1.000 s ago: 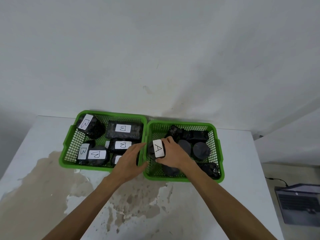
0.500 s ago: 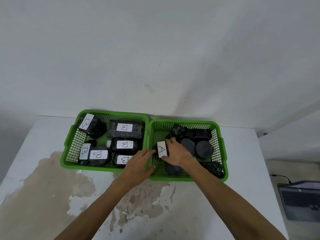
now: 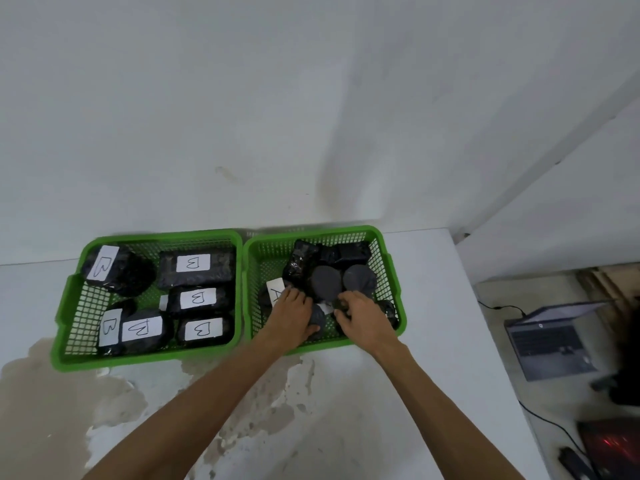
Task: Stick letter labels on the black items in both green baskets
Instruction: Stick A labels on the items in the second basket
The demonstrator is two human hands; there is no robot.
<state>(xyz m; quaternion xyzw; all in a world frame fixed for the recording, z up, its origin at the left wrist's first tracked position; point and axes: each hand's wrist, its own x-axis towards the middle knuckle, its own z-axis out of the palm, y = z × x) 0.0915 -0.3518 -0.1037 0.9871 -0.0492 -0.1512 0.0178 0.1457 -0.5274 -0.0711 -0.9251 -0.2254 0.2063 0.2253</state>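
Your 2 forearms come in from the bottom edge, both bare from as far up as the view shows down to the wrist: no sleeve, cuff or glove on either. Your left hand [image 3: 292,315] and right hand [image 3: 363,318] carry no ring, watch, band or bracelet that can be seen. Your fingers [image 3: 348,299] are uncovered, with short nails as far as the blur lets you tell. No marks or tape show on either arm.
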